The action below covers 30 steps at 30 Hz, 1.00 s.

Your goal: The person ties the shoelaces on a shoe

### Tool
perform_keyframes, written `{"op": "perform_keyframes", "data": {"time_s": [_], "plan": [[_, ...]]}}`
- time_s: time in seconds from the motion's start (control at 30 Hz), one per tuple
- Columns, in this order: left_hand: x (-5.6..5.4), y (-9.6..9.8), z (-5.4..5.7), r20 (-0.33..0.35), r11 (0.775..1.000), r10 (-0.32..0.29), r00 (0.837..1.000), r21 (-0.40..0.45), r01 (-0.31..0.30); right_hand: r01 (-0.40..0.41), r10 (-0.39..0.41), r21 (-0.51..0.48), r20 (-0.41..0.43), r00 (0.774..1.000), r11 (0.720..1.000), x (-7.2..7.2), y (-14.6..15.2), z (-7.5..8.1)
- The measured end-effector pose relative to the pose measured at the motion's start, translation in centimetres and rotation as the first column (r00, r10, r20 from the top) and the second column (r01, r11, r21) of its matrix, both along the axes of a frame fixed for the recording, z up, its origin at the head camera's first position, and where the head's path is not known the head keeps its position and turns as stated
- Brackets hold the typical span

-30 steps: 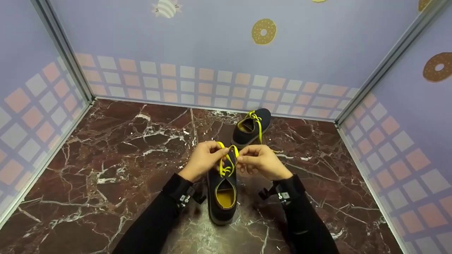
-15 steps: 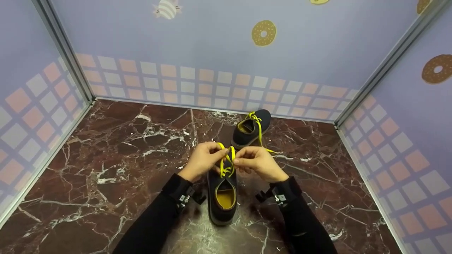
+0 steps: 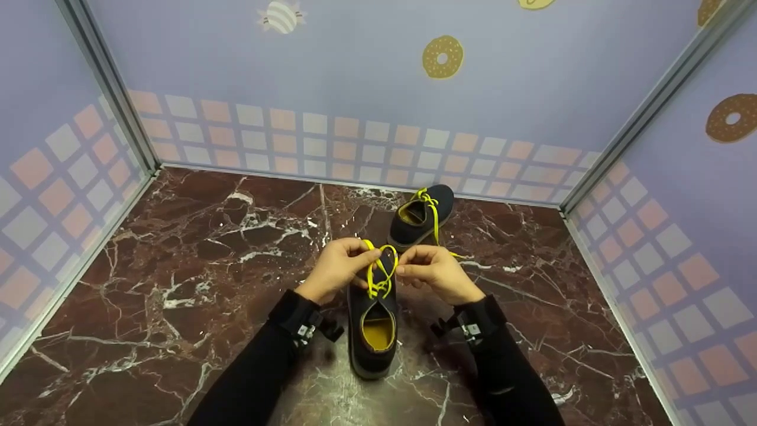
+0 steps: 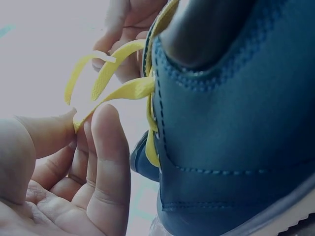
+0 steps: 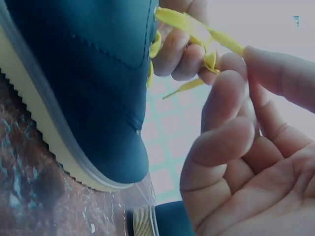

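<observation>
A dark low-top shoe (image 3: 374, 362) with a yellow-brown lining stands upright in front of me, toe pointing away. Its yellow shoelace (image 3: 372, 291) runs up from the eyelets. On the shoe's left side my left hand (image 3: 336, 269) pinches one lace between thumb and fingers; that yellow lace (image 4: 129, 90) looks taut in the left wrist view. My right hand (image 3: 442, 273), on the other side, pinches a lace between thumb and forefinger, and the yellow strip (image 5: 224, 39) stretches back to the eyelets. A small lace loop shows between the hands. The fingers partly hide the toe.
A second dark shoe (image 3: 439, 200), also with yellow laces, stands behind near the back wall (image 3: 366, 71), one lace end trailing onto the marbled floor (image 3: 248, 307). Panel walls (image 3: 662, 236) close the space at left, right and back.
My right hand has shifted slightly left and toward me, still pinching its lace. The lace between the hands has bent into a rounder loop. The left hand hardly moves.
</observation>
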<state>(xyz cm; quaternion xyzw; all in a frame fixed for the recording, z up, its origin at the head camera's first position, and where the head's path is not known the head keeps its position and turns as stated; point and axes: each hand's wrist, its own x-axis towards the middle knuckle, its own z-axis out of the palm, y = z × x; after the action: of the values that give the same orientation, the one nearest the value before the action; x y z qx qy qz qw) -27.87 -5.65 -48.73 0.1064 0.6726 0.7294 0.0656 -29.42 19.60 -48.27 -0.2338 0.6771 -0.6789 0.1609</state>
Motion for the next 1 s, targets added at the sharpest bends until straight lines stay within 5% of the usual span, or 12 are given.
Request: {"op": "perform_keyframes", "data": {"time_s": [0.5,0.67,0.83,1.0], "plan": [[0.1,0.0,0.0,0.001,1.000,0.001,1.000,-0.019,-0.001,0.041,-0.041,-0.014,-0.040,0.998,0.999,0.8,-1.2,0.3],[0.1,0.0,-0.1,0.006,1.000,-0.005,1.000,-0.009,0.005,0.056,-0.044,0.067,-0.173,0.984,0.996,1.6,-1.7,0.9],[0.1,0.0,-0.2,0.010,1.000,-0.010,1.000,-0.006,0.010,0.136,-0.055,0.218,-0.344,0.937,0.966,1.7,-1.7,1.0],[0.1,-0.1,-0.1,0.019,1.000,-0.013,1.000,0.005,0.013,0.165,-0.052,0.266,-0.386,0.921,0.950,1.6,-1.5,1.1]]}}
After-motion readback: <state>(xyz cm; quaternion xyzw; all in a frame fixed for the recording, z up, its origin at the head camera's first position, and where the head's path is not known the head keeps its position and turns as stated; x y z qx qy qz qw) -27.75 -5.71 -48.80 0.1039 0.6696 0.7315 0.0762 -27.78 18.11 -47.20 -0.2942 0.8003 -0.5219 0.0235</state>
